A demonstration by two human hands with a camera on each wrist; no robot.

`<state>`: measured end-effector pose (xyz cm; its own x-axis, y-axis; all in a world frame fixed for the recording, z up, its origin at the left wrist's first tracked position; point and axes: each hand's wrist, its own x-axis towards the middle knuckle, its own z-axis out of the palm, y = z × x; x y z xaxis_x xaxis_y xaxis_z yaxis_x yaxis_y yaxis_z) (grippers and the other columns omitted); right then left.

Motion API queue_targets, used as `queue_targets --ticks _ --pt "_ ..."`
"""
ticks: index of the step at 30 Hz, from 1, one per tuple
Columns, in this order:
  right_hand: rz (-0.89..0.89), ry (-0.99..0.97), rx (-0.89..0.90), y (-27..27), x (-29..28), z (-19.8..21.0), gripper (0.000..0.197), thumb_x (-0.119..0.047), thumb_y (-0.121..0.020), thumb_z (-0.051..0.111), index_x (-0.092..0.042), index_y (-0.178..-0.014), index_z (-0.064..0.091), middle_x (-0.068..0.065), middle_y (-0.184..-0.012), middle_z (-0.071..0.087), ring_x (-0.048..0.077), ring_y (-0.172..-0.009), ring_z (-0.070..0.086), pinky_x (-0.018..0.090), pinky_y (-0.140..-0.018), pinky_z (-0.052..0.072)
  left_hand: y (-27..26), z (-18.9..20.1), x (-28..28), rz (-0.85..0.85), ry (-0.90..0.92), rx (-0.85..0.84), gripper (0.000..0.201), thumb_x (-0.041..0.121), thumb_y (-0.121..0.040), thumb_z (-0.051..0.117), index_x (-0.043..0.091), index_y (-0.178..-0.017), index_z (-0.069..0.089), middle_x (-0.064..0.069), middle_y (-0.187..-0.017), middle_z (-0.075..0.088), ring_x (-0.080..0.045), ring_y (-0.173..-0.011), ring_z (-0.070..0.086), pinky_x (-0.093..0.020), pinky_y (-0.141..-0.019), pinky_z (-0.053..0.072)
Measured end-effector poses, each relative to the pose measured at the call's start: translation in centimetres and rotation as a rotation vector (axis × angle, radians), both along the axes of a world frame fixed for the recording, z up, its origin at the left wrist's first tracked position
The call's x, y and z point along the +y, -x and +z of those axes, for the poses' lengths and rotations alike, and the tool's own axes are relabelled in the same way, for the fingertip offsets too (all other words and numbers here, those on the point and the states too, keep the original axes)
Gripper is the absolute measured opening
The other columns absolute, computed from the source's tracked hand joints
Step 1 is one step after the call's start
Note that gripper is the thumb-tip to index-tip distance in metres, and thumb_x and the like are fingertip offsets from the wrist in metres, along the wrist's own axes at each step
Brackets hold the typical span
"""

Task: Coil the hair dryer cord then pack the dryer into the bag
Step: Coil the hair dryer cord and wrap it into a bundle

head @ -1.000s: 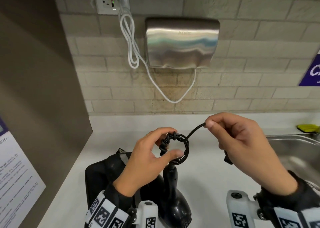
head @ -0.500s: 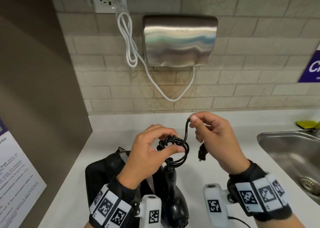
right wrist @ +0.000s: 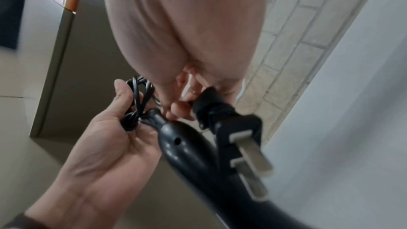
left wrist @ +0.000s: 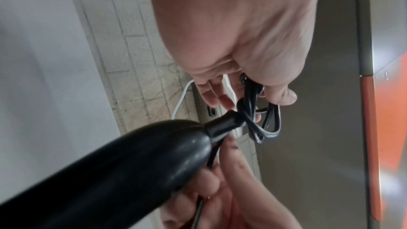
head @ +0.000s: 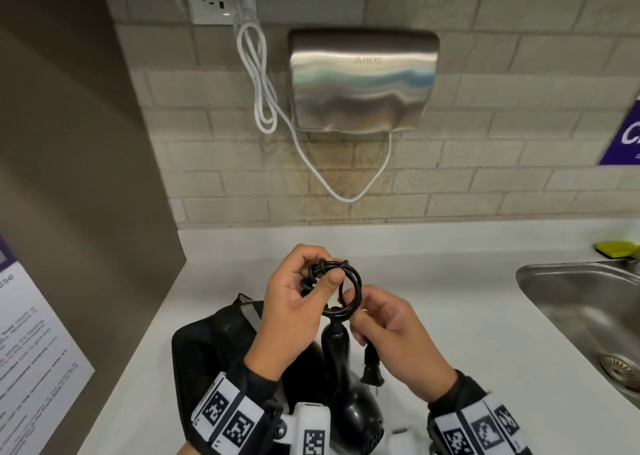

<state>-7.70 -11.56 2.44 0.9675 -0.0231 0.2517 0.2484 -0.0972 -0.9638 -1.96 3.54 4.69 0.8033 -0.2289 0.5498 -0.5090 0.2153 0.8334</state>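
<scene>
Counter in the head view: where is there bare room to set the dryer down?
Bare counter lies between the right hand and the sink, and behind both hands up to the wall. The near left is crowded by the bag and dryer.

The left hand point(left wrist: 237, 37) fills the top of the view, its thumb and fingers pinching a small coil of black cord point(left wrist: 262, 114). The cord leaves the tapered end of the black hair dryer point(left wrist: 123, 168), which slants up from the lower left. The right hand point(left wrist: 222, 203) shows below, its fingers curled beside the dryer.
</scene>
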Motion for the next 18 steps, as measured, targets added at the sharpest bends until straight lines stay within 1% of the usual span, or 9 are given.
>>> queue_targets --ticks 3,5,7,8,10,13,14,16,18 --pt "0.011 0.257 0.023 0.4 -1.2 -0.5 0.015 -0.012 -0.093 0.062 -0.023 -0.100 0.071 -0.011 -0.083 0.070 0.009 -0.070 0.061 0.025 -0.067 0.051 0.1 0.0 0.1 0.026 0.059 0.028 0.016 0.026 -0.087 0.072 0.016 -0.091 0.061 0.016 -0.078 0.062 -0.001 -0.075 0.058 -0.012 -0.074 0.045" --pt "-0.058 0.509 -0.006 0.6 -2.1 -0.5 0.012 -0.020 -0.093 0.062 -0.027 -0.096 0.071 -0.011 -0.088 0.072 0.006 -0.081 0.064 0.023 -0.074 0.051 0.2 0.0 0.0 0.029 0.090 0.059 0.015 0.025 -0.083 0.068 0.015 -0.090 0.060 0.015 -0.077 0.061 0.001 -0.074 0.056 -0.010 -0.073 0.044" --pt "-0.164 0.706 -0.065 0.6 -2.8 -0.1 0.010 -0.025 -0.093 0.060 -0.032 -0.089 0.067 -0.013 -0.084 0.068 0.004 -0.080 0.061 0.016 -0.067 0.045 0.3 0.0 -0.1 0.015 0.093 0.086 0.014 0.026 -0.082 0.067 0.016 -0.090 0.060 0.015 -0.077 0.061 0.001 -0.075 0.056 -0.010 -0.073 0.044" --pt "-0.220 0.737 -0.088 0.4 -3.1 0.3 0.011 -0.025 -0.093 0.060 -0.032 -0.087 0.066 -0.013 -0.080 0.066 0.003 -0.075 0.059 0.014 -0.064 0.041 0.3 -0.1 -0.2 0.005 0.091 0.096 0.013 0.026 -0.084 0.069 0.018 -0.089 0.060 0.015 -0.078 0.061 0.001 -0.076 0.056 -0.009 -0.073 0.044" --pt "-0.326 0.653 -0.111 -0.2 -3.4 0.9 0.011 -0.021 -0.092 0.063 -0.027 -0.084 0.066 -0.010 -0.074 0.065 0.005 -0.064 0.060 0.015 -0.059 0.042 0.2 -0.3 -0.2 -0.020 0.093 0.111 0.016 0.033 -0.086 0.074 0.024 -0.088 0.061 0.009 -0.082 0.065 -0.004 -0.081 0.060 -0.010 -0.075 0.045" --pt "-0.413 0.327 -0.073 -0.9 -3.4 1.9 0.009 -0.015 -0.091 0.066 -0.020 -0.085 0.071 -0.003 -0.074 0.070 0.016 -0.065 0.070 0.025 -0.064 0.057 0.2 -0.5 -0.3 -0.062 0.092 0.144 0.033 0.053 -0.076 0.075 0.027 -0.089 0.061 -0.020 -0.100 0.069 -0.025 -0.096 0.066 -0.019 -0.085 0.049" --pt "-0.405 0.193 -0.052 -1.0 -3.1 2.1 0.009 -0.013 -0.091 0.066 -0.017 -0.086 0.072 0.001 -0.076 0.070 0.019 -0.067 0.072 0.029 -0.067 0.060 0.3 -0.5 -0.3 -0.067 0.093 0.151 0.037 0.058 -0.074 0.074 0.027 -0.089 0.061 -0.021 -0.102 0.070 -0.023 -0.097 0.067 -0.020 -0.086 0.049" --pt "-0.367 -0.068 -0.008 -1.0 -2.4 2.5 0.010 -0.009 -0.091 0.065 -0.010 -0.085 0.072 0.010 -0.079 0.068 0.020 -0.069 0.071 0.035 -0.069 0.062 0.5 -0.3 -0.4 -0.075 0.103 0.149 0.039 0.060 -0.073 0.072 0.027 -0.089 0.060 -0.013 -0.101 0.074 -0.012 -0.094 0.067 -0.018 -0.085 0.049" --pt "-0.340 -0.259 0.031 -1.0 -1.6 2.7 0.010 -0.008 -0.092 0.063 -0.007 -0.086 0.071 0.014 -0.080 0.065 0.021 -0.070 0.069 0.036 -0.069 0.061 0.6 -0.3 -0.5 -0.088 0.119 0.151 0.038 0.059 -0.074 0.072 0.027 -0.090 0.059 -0.007 -0.101 0.076 -0.007 -0.092 0.067 -0.017 -0.084 0.049"
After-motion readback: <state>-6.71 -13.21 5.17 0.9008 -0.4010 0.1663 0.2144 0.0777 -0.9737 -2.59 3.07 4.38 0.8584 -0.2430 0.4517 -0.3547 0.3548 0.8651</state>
